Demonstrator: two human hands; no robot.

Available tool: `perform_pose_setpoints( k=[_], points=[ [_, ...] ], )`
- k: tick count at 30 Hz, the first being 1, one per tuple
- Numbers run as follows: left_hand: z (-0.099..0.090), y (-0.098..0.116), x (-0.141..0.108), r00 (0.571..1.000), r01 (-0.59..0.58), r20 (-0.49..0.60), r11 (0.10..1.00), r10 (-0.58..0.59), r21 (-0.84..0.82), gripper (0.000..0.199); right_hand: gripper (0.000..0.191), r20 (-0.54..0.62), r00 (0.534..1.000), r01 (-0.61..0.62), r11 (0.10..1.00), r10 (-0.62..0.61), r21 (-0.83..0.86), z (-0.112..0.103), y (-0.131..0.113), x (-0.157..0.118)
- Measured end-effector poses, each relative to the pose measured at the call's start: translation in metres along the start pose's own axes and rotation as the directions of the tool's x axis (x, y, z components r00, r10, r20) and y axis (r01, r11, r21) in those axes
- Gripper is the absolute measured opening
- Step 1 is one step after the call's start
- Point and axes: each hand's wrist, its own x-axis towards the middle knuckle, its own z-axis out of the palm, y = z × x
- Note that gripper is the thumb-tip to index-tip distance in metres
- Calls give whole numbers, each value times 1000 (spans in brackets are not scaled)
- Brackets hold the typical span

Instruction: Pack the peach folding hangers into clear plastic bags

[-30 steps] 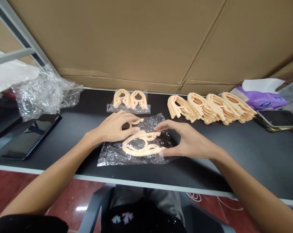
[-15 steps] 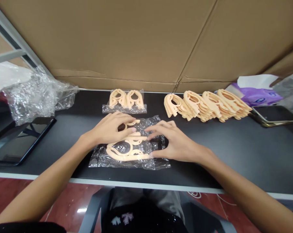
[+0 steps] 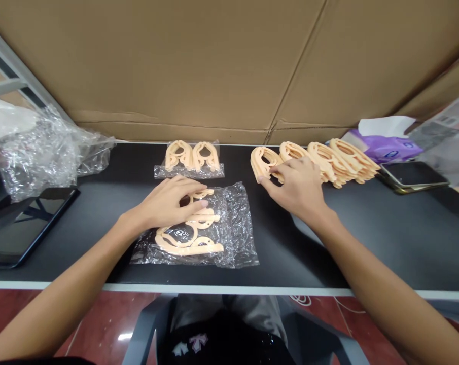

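A clear plastic bag (image 3: 239, 228) lies flat in front of me, with beige folding hangers (image 3: 191, 249) inside it. Across its upper left part rests my left hand (image 3: 172, 203), palm down and fingers apart, covering some of the hangers. My right hand (image 3: 299, 190) is at the row of stacked beige folding hangers (image 3: 347, 161) on the back right. Its thumb and fingertips close around the lower end of a hanger in the leftmost stack (image 3: 260, 158); the other fingers hide part of the neighbouring stacks.
Behind the bag lies another clear bag with folded hangers (image 3: 204, 157). Crumpled clear plastic bags (image 3: 54, 147) and a dark phone (image 3: 27, 228) are on the left. To the right are a purple tissue pack (image 3: 389, 147) and another phone (image 3: 415, 173). Cardboard (image 3: 176, 66) walls the back.
My right hand has let go of the bag's right side and moved up and right to the hanger stacks. My left hand stays on the bag. The view has shifted slightly.
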Motion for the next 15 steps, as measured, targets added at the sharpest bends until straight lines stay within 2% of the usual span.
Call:
perform_pose_setpoints(
  k=[4,11,15],
  points=[
    [0,0,0,1000,2,0,1000,-2,-3,54,29,44,999,7,995,-2,-99,5,-1,-1],
    [-2,2,0,1000,1,3,1000,-1,-14,54,24,24,1000,7,1000,-7,-1,-2,-5,-4],
    [-1,2,0,1000,-8,4,1000,8,-11,53,44,-17,999,-34,990,32,-140,-8,-2,-5]
  ],
)
